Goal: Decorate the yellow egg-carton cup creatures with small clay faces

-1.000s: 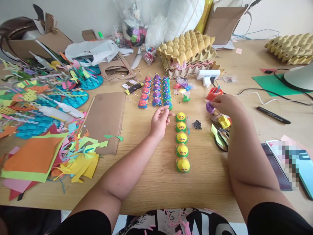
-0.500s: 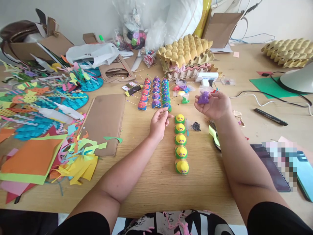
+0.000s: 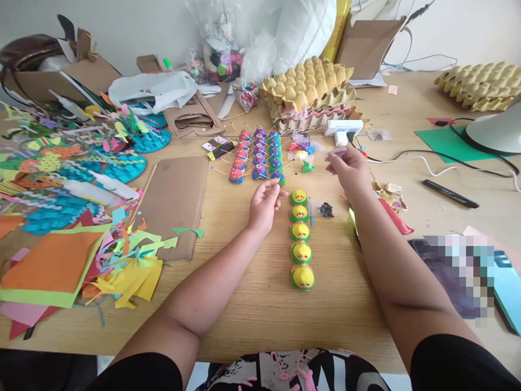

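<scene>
Our wooden bench carries a row of yellow-and-green domes. We see flat cardboard to their left and egg trays (a stack) behind.

No text can be read for certain. Pale lettering on the slim black tool at the right of the frame is too small to make out, as are faint marks on the white plastic bag, upper left.

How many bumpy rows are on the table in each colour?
Red row: 1
Purple row: 1
Blue-and-green row: 1
Yellow-and-green row: 1
Total: 4 rows
</scene>
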A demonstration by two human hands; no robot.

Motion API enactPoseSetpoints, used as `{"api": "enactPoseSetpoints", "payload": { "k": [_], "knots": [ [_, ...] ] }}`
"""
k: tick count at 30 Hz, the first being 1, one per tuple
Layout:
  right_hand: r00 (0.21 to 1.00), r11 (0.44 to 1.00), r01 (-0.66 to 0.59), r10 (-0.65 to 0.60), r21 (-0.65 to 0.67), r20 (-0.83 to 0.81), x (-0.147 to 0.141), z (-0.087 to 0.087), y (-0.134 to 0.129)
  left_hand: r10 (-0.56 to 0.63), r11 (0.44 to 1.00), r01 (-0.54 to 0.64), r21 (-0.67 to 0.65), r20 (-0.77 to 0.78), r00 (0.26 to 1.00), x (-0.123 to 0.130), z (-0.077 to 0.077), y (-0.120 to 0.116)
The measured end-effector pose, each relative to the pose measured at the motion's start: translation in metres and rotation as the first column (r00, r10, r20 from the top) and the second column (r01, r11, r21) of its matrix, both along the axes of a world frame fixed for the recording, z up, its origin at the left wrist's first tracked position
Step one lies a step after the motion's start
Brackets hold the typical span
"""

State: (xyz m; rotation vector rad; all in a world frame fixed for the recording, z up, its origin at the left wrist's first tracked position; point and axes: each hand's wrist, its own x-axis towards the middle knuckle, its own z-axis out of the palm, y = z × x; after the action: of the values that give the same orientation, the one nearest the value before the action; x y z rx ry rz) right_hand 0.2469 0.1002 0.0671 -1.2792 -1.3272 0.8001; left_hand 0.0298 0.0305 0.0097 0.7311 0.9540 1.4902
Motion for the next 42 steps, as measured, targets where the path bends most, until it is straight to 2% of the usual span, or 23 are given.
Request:
{"api": "enactPoseSetpoints", "payload": {
  "k": [7, 10, 12, 14, 16, 18, 19, 21, 24, 26, 27, 28, 30, 31, 32, 33, 35, 36, 38, 42],
  "knots": [
    [0.998, 0.999, -0.031, 0.032, -0.011, 0.058, 0.005, 0.005, -0.003, 0.001, 1.0, -0.001, -0.002, -0.009, 1.0, 0.0, -0.002, 0.0],
    [0.965, 0.986, -0.079, 0.112, -0.146, 0.239, 0.013, 0.013, -0.005, 0.0, 1.0, 0.0, -0.004, -0.019, 1.0, -0.001, -0.003, 0.001],
    [0.881, 0.962, -0.097, 0.202, -0.254, 0.427, 0.021, 0.021, -0.008, 0.001, 1.0, -0.001, -0.005, -0.022, 1.0, -0.001, -0.003, 0.001],
    [0.808, 0.949, -0.07, 0.235, -0.308, 0.54, 0.03, 0.03, -0.011, 0.001, 1.0, -0.001, -0.005, -0.024, 1.0, -0.001, -0.003, 0.001],
    [0.802, 0.926, -0.038, 0.253, -0.376, 0.541, 0.038, 0.036, -0.013, -0.001, 1.0, 0.001, -0.007, -0.023, 1.0, 0.0, -0.002, 0.001],
    [0.829, 0.899, -0.015, 0.256, -0.439, 0.497, 0.045, 0.037, -0.012, -0.004, 1.0, 0.004, -0.006, -0.017, 1.0, 0.0, -0.002, 0.001],
    [0.851, 0.894, 0.009, 0.229, -0.448, 0.472, 0.048, 0.035, -0.011, -0.008, 1.0, 0.008, -0.004, -0.01, 1.0, 0.0, -0.002, 0.001],
    [0.913, 0.907, 0.1, 0.08, -0.409, 0.4, 0.05, 0.03, -0.005, -0.012, 1.0, 0.012, 0.002, 0.002, 1.0, 0.0, -0.003, 0.001],
    [0.97, 0.918, 0.239, -0.212, -0.318, 0.119, 0.048, 0.024, 0.005, -0.014, 1.0, 0.014, 0.001, 0.002, 1.0, -0.001, -0.004, 0.001],
    [0.957, 0.925, 0.251, -0.281, -0.286, -0.071, 0.047, 0.029, 0.005, -0.012, 1.0, 0.012, 0.001, -0.014, 1.0, -0.002, -0.006, 0.001],
    [0.953, 0.932, 0.254, -0.287, -0.259, -0.099, 0.048, 0.034, 0.002, -0.013, 1.0, 0.013, 0.005, -0.022, 1.0, -0.002, -0.006, 0.001],
    [0.955, 0.935, 0.27, -0.29, -0.23, -0.058, 0.05, 0.041, -0.002, -0.014, 1.0, 0.014, 0.011, -0.028, 1.0, -0.002, -0.007, 0.001],
    [0.948, 0.943, 0.268, -0.223, -0.196, 0.226, 0.056, 0.055, -0.014, -0.018, 1.0, 0.019, 0.021, -0.034, 0.999, -0.002, -0.008, 0.001],
    [0.891, 0.945, 0.248, -0.135, -0.215, 0.434, 0.06, 0.061, -0.02, -0.018, 1.0, 0.019, 0.022, -0.035, 0.999, -0.002, -0.008, 0.002],
    [0.793, 0.93, 0.23, -0.009, -0.286, 0.609, 0.064, 0.066, -0.024, -0.016, 1.0, 0.017, 0.021, -0.036, 0.999, -0.002, -0.008, 0.002],
    [0.688, 0.902, 0.23, 0.115, -0.365, 0.716, 0.069, 0.069, -0.027, -0.014, 1.0, 0.015, 0.019, -0.036, 0.999, -0.002, -0.008, 0.002],
    [0.494, 0.826, 0.246, 0.343, -0.507, 0.799, 0.076, 0.07, -0.028, -0.01, 1.0, 0.01, 0.014, -0.034, 0.999, -0.002, -0.007, 0.002],
    [0.432, 0.797, 0.265, 0.405, -0.543, 0.806, 0.077, 0.068, -0.026, -0.009, 1.0, 0.009, 0.014, -0.032, 0.999, -0.002, -0.007, 0.002],
    [0.353, 0.769, 0.283, 0.473, -0.573, 0.808, 0.078, 0.063, -0.022, -0.009, 1.0, 0.009, 0.01, -0.033, 0.999, -0.001, -0.007, 0.002],
    [0.287, 0.739, 0.303, 0.531, -0.602, 0.797, 0.074, 0.06, -0.018, -0.017, 1.0, 0.017, 0.008, -0.035, 0.999, -0.002, -0.007, 0.002]
  ]
}}
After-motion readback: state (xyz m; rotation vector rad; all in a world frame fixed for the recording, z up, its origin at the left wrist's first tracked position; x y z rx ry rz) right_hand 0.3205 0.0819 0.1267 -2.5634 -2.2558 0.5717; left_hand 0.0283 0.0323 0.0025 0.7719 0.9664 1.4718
